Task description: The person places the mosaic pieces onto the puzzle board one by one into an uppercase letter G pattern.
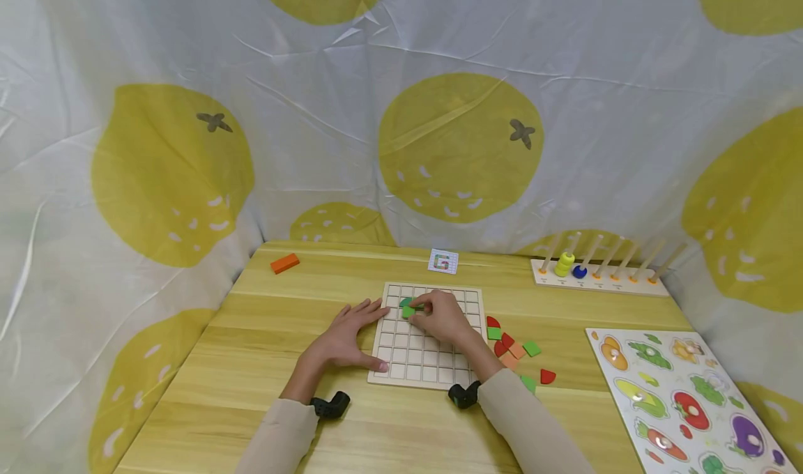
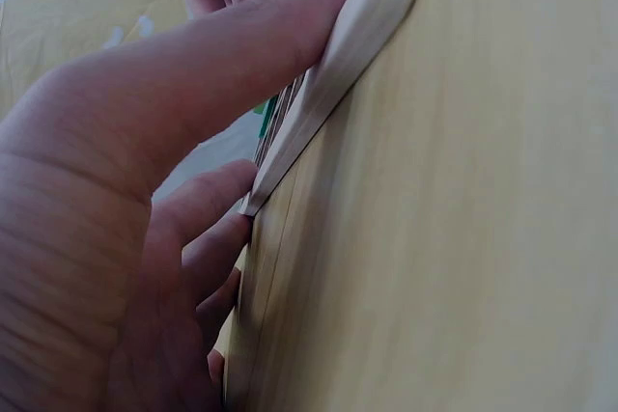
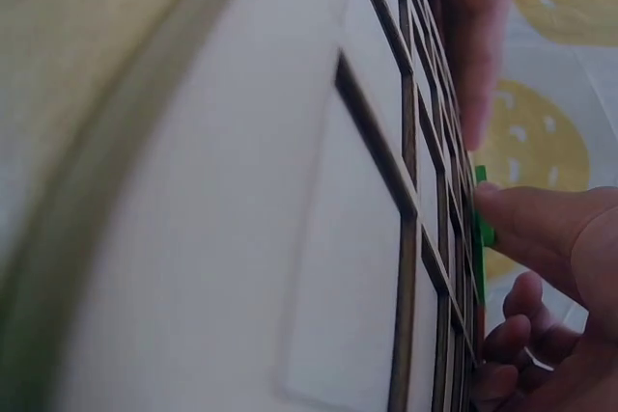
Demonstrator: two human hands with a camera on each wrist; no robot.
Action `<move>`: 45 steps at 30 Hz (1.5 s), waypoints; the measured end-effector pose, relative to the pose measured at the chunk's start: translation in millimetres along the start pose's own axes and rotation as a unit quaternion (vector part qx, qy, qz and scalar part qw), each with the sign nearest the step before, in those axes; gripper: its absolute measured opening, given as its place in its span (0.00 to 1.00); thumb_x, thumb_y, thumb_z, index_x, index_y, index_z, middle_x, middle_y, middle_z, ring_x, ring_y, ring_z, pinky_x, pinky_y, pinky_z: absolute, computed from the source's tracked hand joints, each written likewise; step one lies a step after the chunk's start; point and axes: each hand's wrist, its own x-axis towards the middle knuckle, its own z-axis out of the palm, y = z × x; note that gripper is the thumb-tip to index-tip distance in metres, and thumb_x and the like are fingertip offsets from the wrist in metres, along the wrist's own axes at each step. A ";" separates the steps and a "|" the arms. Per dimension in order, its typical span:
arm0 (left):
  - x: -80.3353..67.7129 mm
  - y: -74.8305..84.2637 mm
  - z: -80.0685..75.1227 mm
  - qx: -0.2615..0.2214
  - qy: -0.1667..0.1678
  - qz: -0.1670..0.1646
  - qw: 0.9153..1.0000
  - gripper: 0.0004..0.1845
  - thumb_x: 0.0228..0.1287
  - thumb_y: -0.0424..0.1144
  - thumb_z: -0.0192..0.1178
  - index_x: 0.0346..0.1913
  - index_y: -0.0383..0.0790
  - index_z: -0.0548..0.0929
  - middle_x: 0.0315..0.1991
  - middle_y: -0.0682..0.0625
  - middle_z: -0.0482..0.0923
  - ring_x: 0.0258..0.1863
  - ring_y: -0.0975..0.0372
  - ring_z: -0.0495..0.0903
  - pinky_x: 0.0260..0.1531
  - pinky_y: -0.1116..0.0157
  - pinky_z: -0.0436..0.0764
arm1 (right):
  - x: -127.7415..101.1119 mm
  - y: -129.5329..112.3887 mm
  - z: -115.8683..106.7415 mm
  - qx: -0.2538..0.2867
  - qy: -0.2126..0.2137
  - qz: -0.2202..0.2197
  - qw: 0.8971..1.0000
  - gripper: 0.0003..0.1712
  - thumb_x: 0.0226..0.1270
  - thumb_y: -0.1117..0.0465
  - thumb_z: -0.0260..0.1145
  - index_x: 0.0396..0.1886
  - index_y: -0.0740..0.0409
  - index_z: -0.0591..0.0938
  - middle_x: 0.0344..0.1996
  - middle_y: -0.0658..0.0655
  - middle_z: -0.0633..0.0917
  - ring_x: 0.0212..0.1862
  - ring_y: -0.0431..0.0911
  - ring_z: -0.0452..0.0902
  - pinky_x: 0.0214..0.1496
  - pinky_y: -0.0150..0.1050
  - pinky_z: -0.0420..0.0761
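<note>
Left hand flat on grid board; right hand pinches green tile.

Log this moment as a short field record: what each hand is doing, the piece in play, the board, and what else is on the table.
left hand: rests flat on the left edge of the grid board, fingers straight
right hand: fingertips on a green piece
green piece: on the board's upper rows, a second green piece touching it
loose pieces: red, green, orange, right of the board
pattern card: behind the board
orange block: far left
peg rack: far right
fruit puzzle: near right
</note>
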 end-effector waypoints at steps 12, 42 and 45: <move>1.1 -0.9 1.4 0.006 0.007 0.003 1.000 0.61 0.41 0.69 0.78 0.80 0.53 0.65 0.83 0.52 0.54 0.84 0.50 0.48 0.81 0.40 0.41 | 4.6 -2.3 4.5 -0.026 0.002 -0.010 1.000 0.15 0.64 0.56 0.76 0.50 0.51 0.91 0.19 0.50 0.72 0.21 0.41 0.60 0.25 0.32 0.62; 0.6 0.2 -0.2 0.015 -0.002 0.000 1.000 0.61 0.42 0.68 0.78 0.81 0.53 0.63 0.84 0.51 0.52 0.84 0.50 0.47 0.81 0.41 0.41 | -24.3 15.2 -40.6 -0.008 0.045 -0.007 0.999 0.13 0.66 0.57 0.75 0.48 0.54 0.91 0.26 0.51 0.76 0.29 0.44 0.66 0.32 0.36 0.66; 0.5 0.6 -0.7 0.012 -0.002 0.002 1.000 0.61 0.42 0.67 0.79 0.81 0.51 0.63 0.84 0.51 0.52 0.84 0.49 0.47 0.81 0.40 0.41 | -34.0 21.8 -54.4 -0.015 0.048 0.001 0.999 0.14 0.66 0.56 0.75 0.50 0.54 0.91 0.27 0.51 0.76 0.30 0.45 0.67 0.33 0.37 0.67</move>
